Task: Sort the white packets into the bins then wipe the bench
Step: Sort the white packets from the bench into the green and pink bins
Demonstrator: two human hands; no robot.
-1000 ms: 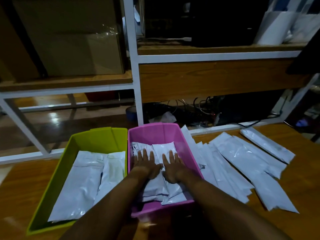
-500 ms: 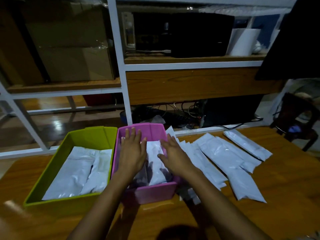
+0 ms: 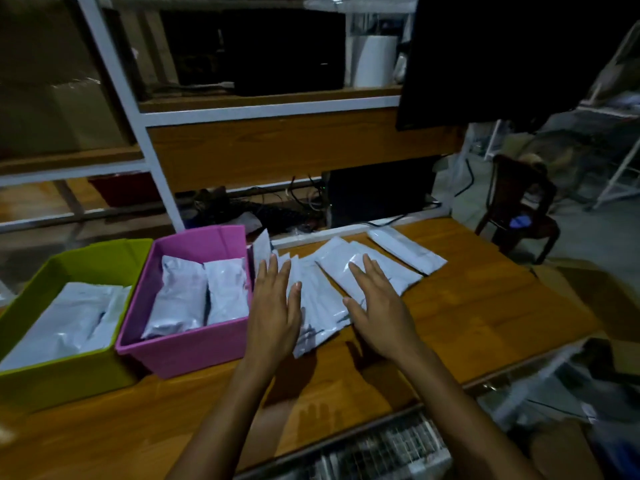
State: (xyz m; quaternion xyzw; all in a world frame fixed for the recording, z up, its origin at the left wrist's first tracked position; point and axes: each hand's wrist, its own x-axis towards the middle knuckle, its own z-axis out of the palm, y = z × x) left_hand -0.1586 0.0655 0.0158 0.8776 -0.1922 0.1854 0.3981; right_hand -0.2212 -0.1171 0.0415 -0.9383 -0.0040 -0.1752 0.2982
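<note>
Nearest, both forearms reach in over the front edge of the wooden bench. The left hand lies flat, palm down, fingers straight and close together, over the left side of the loose white packets. The right hand is flat too, fingers slightly spread, over the large packet on the pile's right (whether either palm presses or only hovers cannot be told). The pile fans across the bench's middle, just beside the pink bin, which holds two packets. The green bin stands just beside it, at the bench's left edge, with flat packets inside. A single packet lies apart near the far edge. Any print on the packets is too dim to read. Beyond the far edge stand a white-framed shelf, a white roll and a dark chair.
</note>
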